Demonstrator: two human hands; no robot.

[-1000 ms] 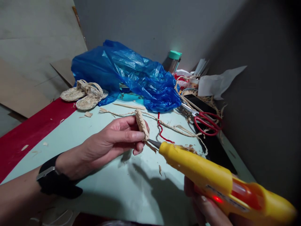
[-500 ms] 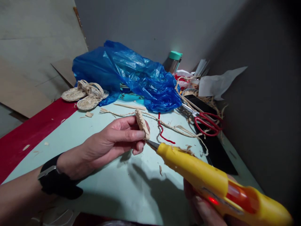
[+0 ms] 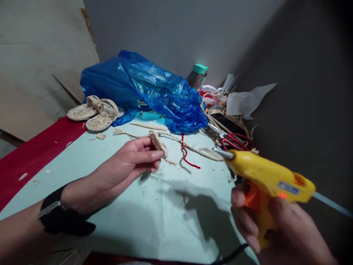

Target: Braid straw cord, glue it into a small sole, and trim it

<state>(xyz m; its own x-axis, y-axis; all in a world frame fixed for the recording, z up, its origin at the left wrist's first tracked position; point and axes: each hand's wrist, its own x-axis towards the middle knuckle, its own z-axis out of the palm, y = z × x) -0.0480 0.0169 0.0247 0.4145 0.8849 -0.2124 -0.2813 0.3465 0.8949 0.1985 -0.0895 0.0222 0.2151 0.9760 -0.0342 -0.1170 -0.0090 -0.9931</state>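
Two hands in view: left hand [image 3: 121,167], right hand [image 3: 275,228], with one watch [image 3: 59,217] on the left wrist. Held in them, one glue gun [image 3: 264,176] and one braid [image 3: 158,143]; farther off, two sandals [image 3: 96,117] side by side. One each of the rest on the table [image 3: 124,221]: bag [image 3: 146,92], scissors [image 3: 231,140], red cord [image 3: 186,156], bottle [image 3: 197,75], paper [image 3: 245,101]; loose straw strands too tangled to count.

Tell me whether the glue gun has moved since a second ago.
Yes. The glue gun has swung right, away from the straw piece in the left hand; its tip is now by the red scissors.
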